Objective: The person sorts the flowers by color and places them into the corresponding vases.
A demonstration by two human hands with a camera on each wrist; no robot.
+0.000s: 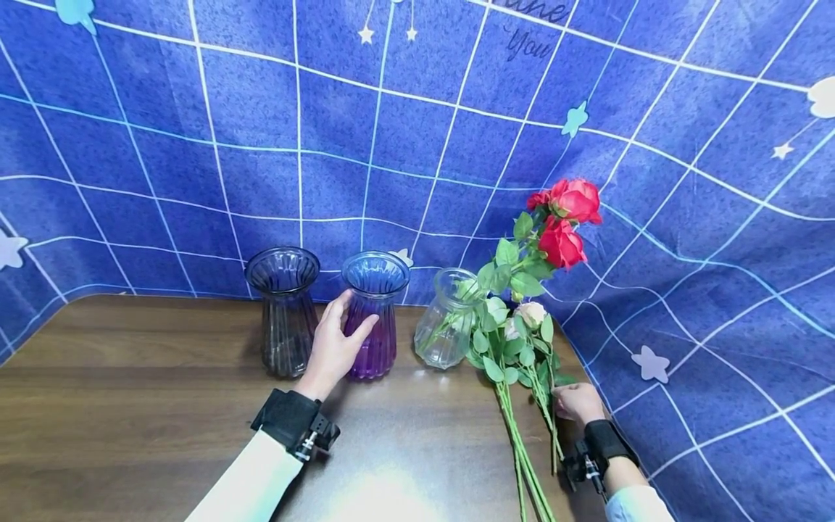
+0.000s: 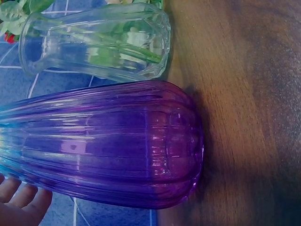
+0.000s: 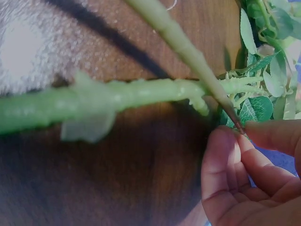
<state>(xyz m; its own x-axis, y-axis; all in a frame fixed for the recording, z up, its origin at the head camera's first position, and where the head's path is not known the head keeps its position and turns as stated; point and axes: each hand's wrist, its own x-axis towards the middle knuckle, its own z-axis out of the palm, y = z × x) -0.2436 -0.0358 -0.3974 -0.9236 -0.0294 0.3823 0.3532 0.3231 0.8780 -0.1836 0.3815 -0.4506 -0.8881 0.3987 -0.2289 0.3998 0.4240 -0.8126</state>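
Note:
A ribbed glass vase, blue above and purple below [image 1: 370,341], stands upright on the table. My left hand [image 1: 339,341] rests against its left side, thumb extended across the front; the left wrist view shows extended fingertips [image 2: 35,197] beside the vase's upper part. At the right, my right hand [image 1: 579,402] pinches a thin green stem [image 3: 188,54] between thumb and fingertips, at its narrow brownish part. Another, thicker stem [image 3: 141,94] crosses behind it. Pale pink roses [image 1: 531,314] and red roses [image 1: 574,201] lie with their leafy stems beside this hand.
A dark grey glass vase [image 1: 280,330] stands left of the purple one. To the right is a clear glass vase [image 1: 443,337], with leaves and stems showing through it. Behind the wooden table [image 1: 163,391] hangs a blue patterned cloth [image 1: 261,145], which also runs along the right side.

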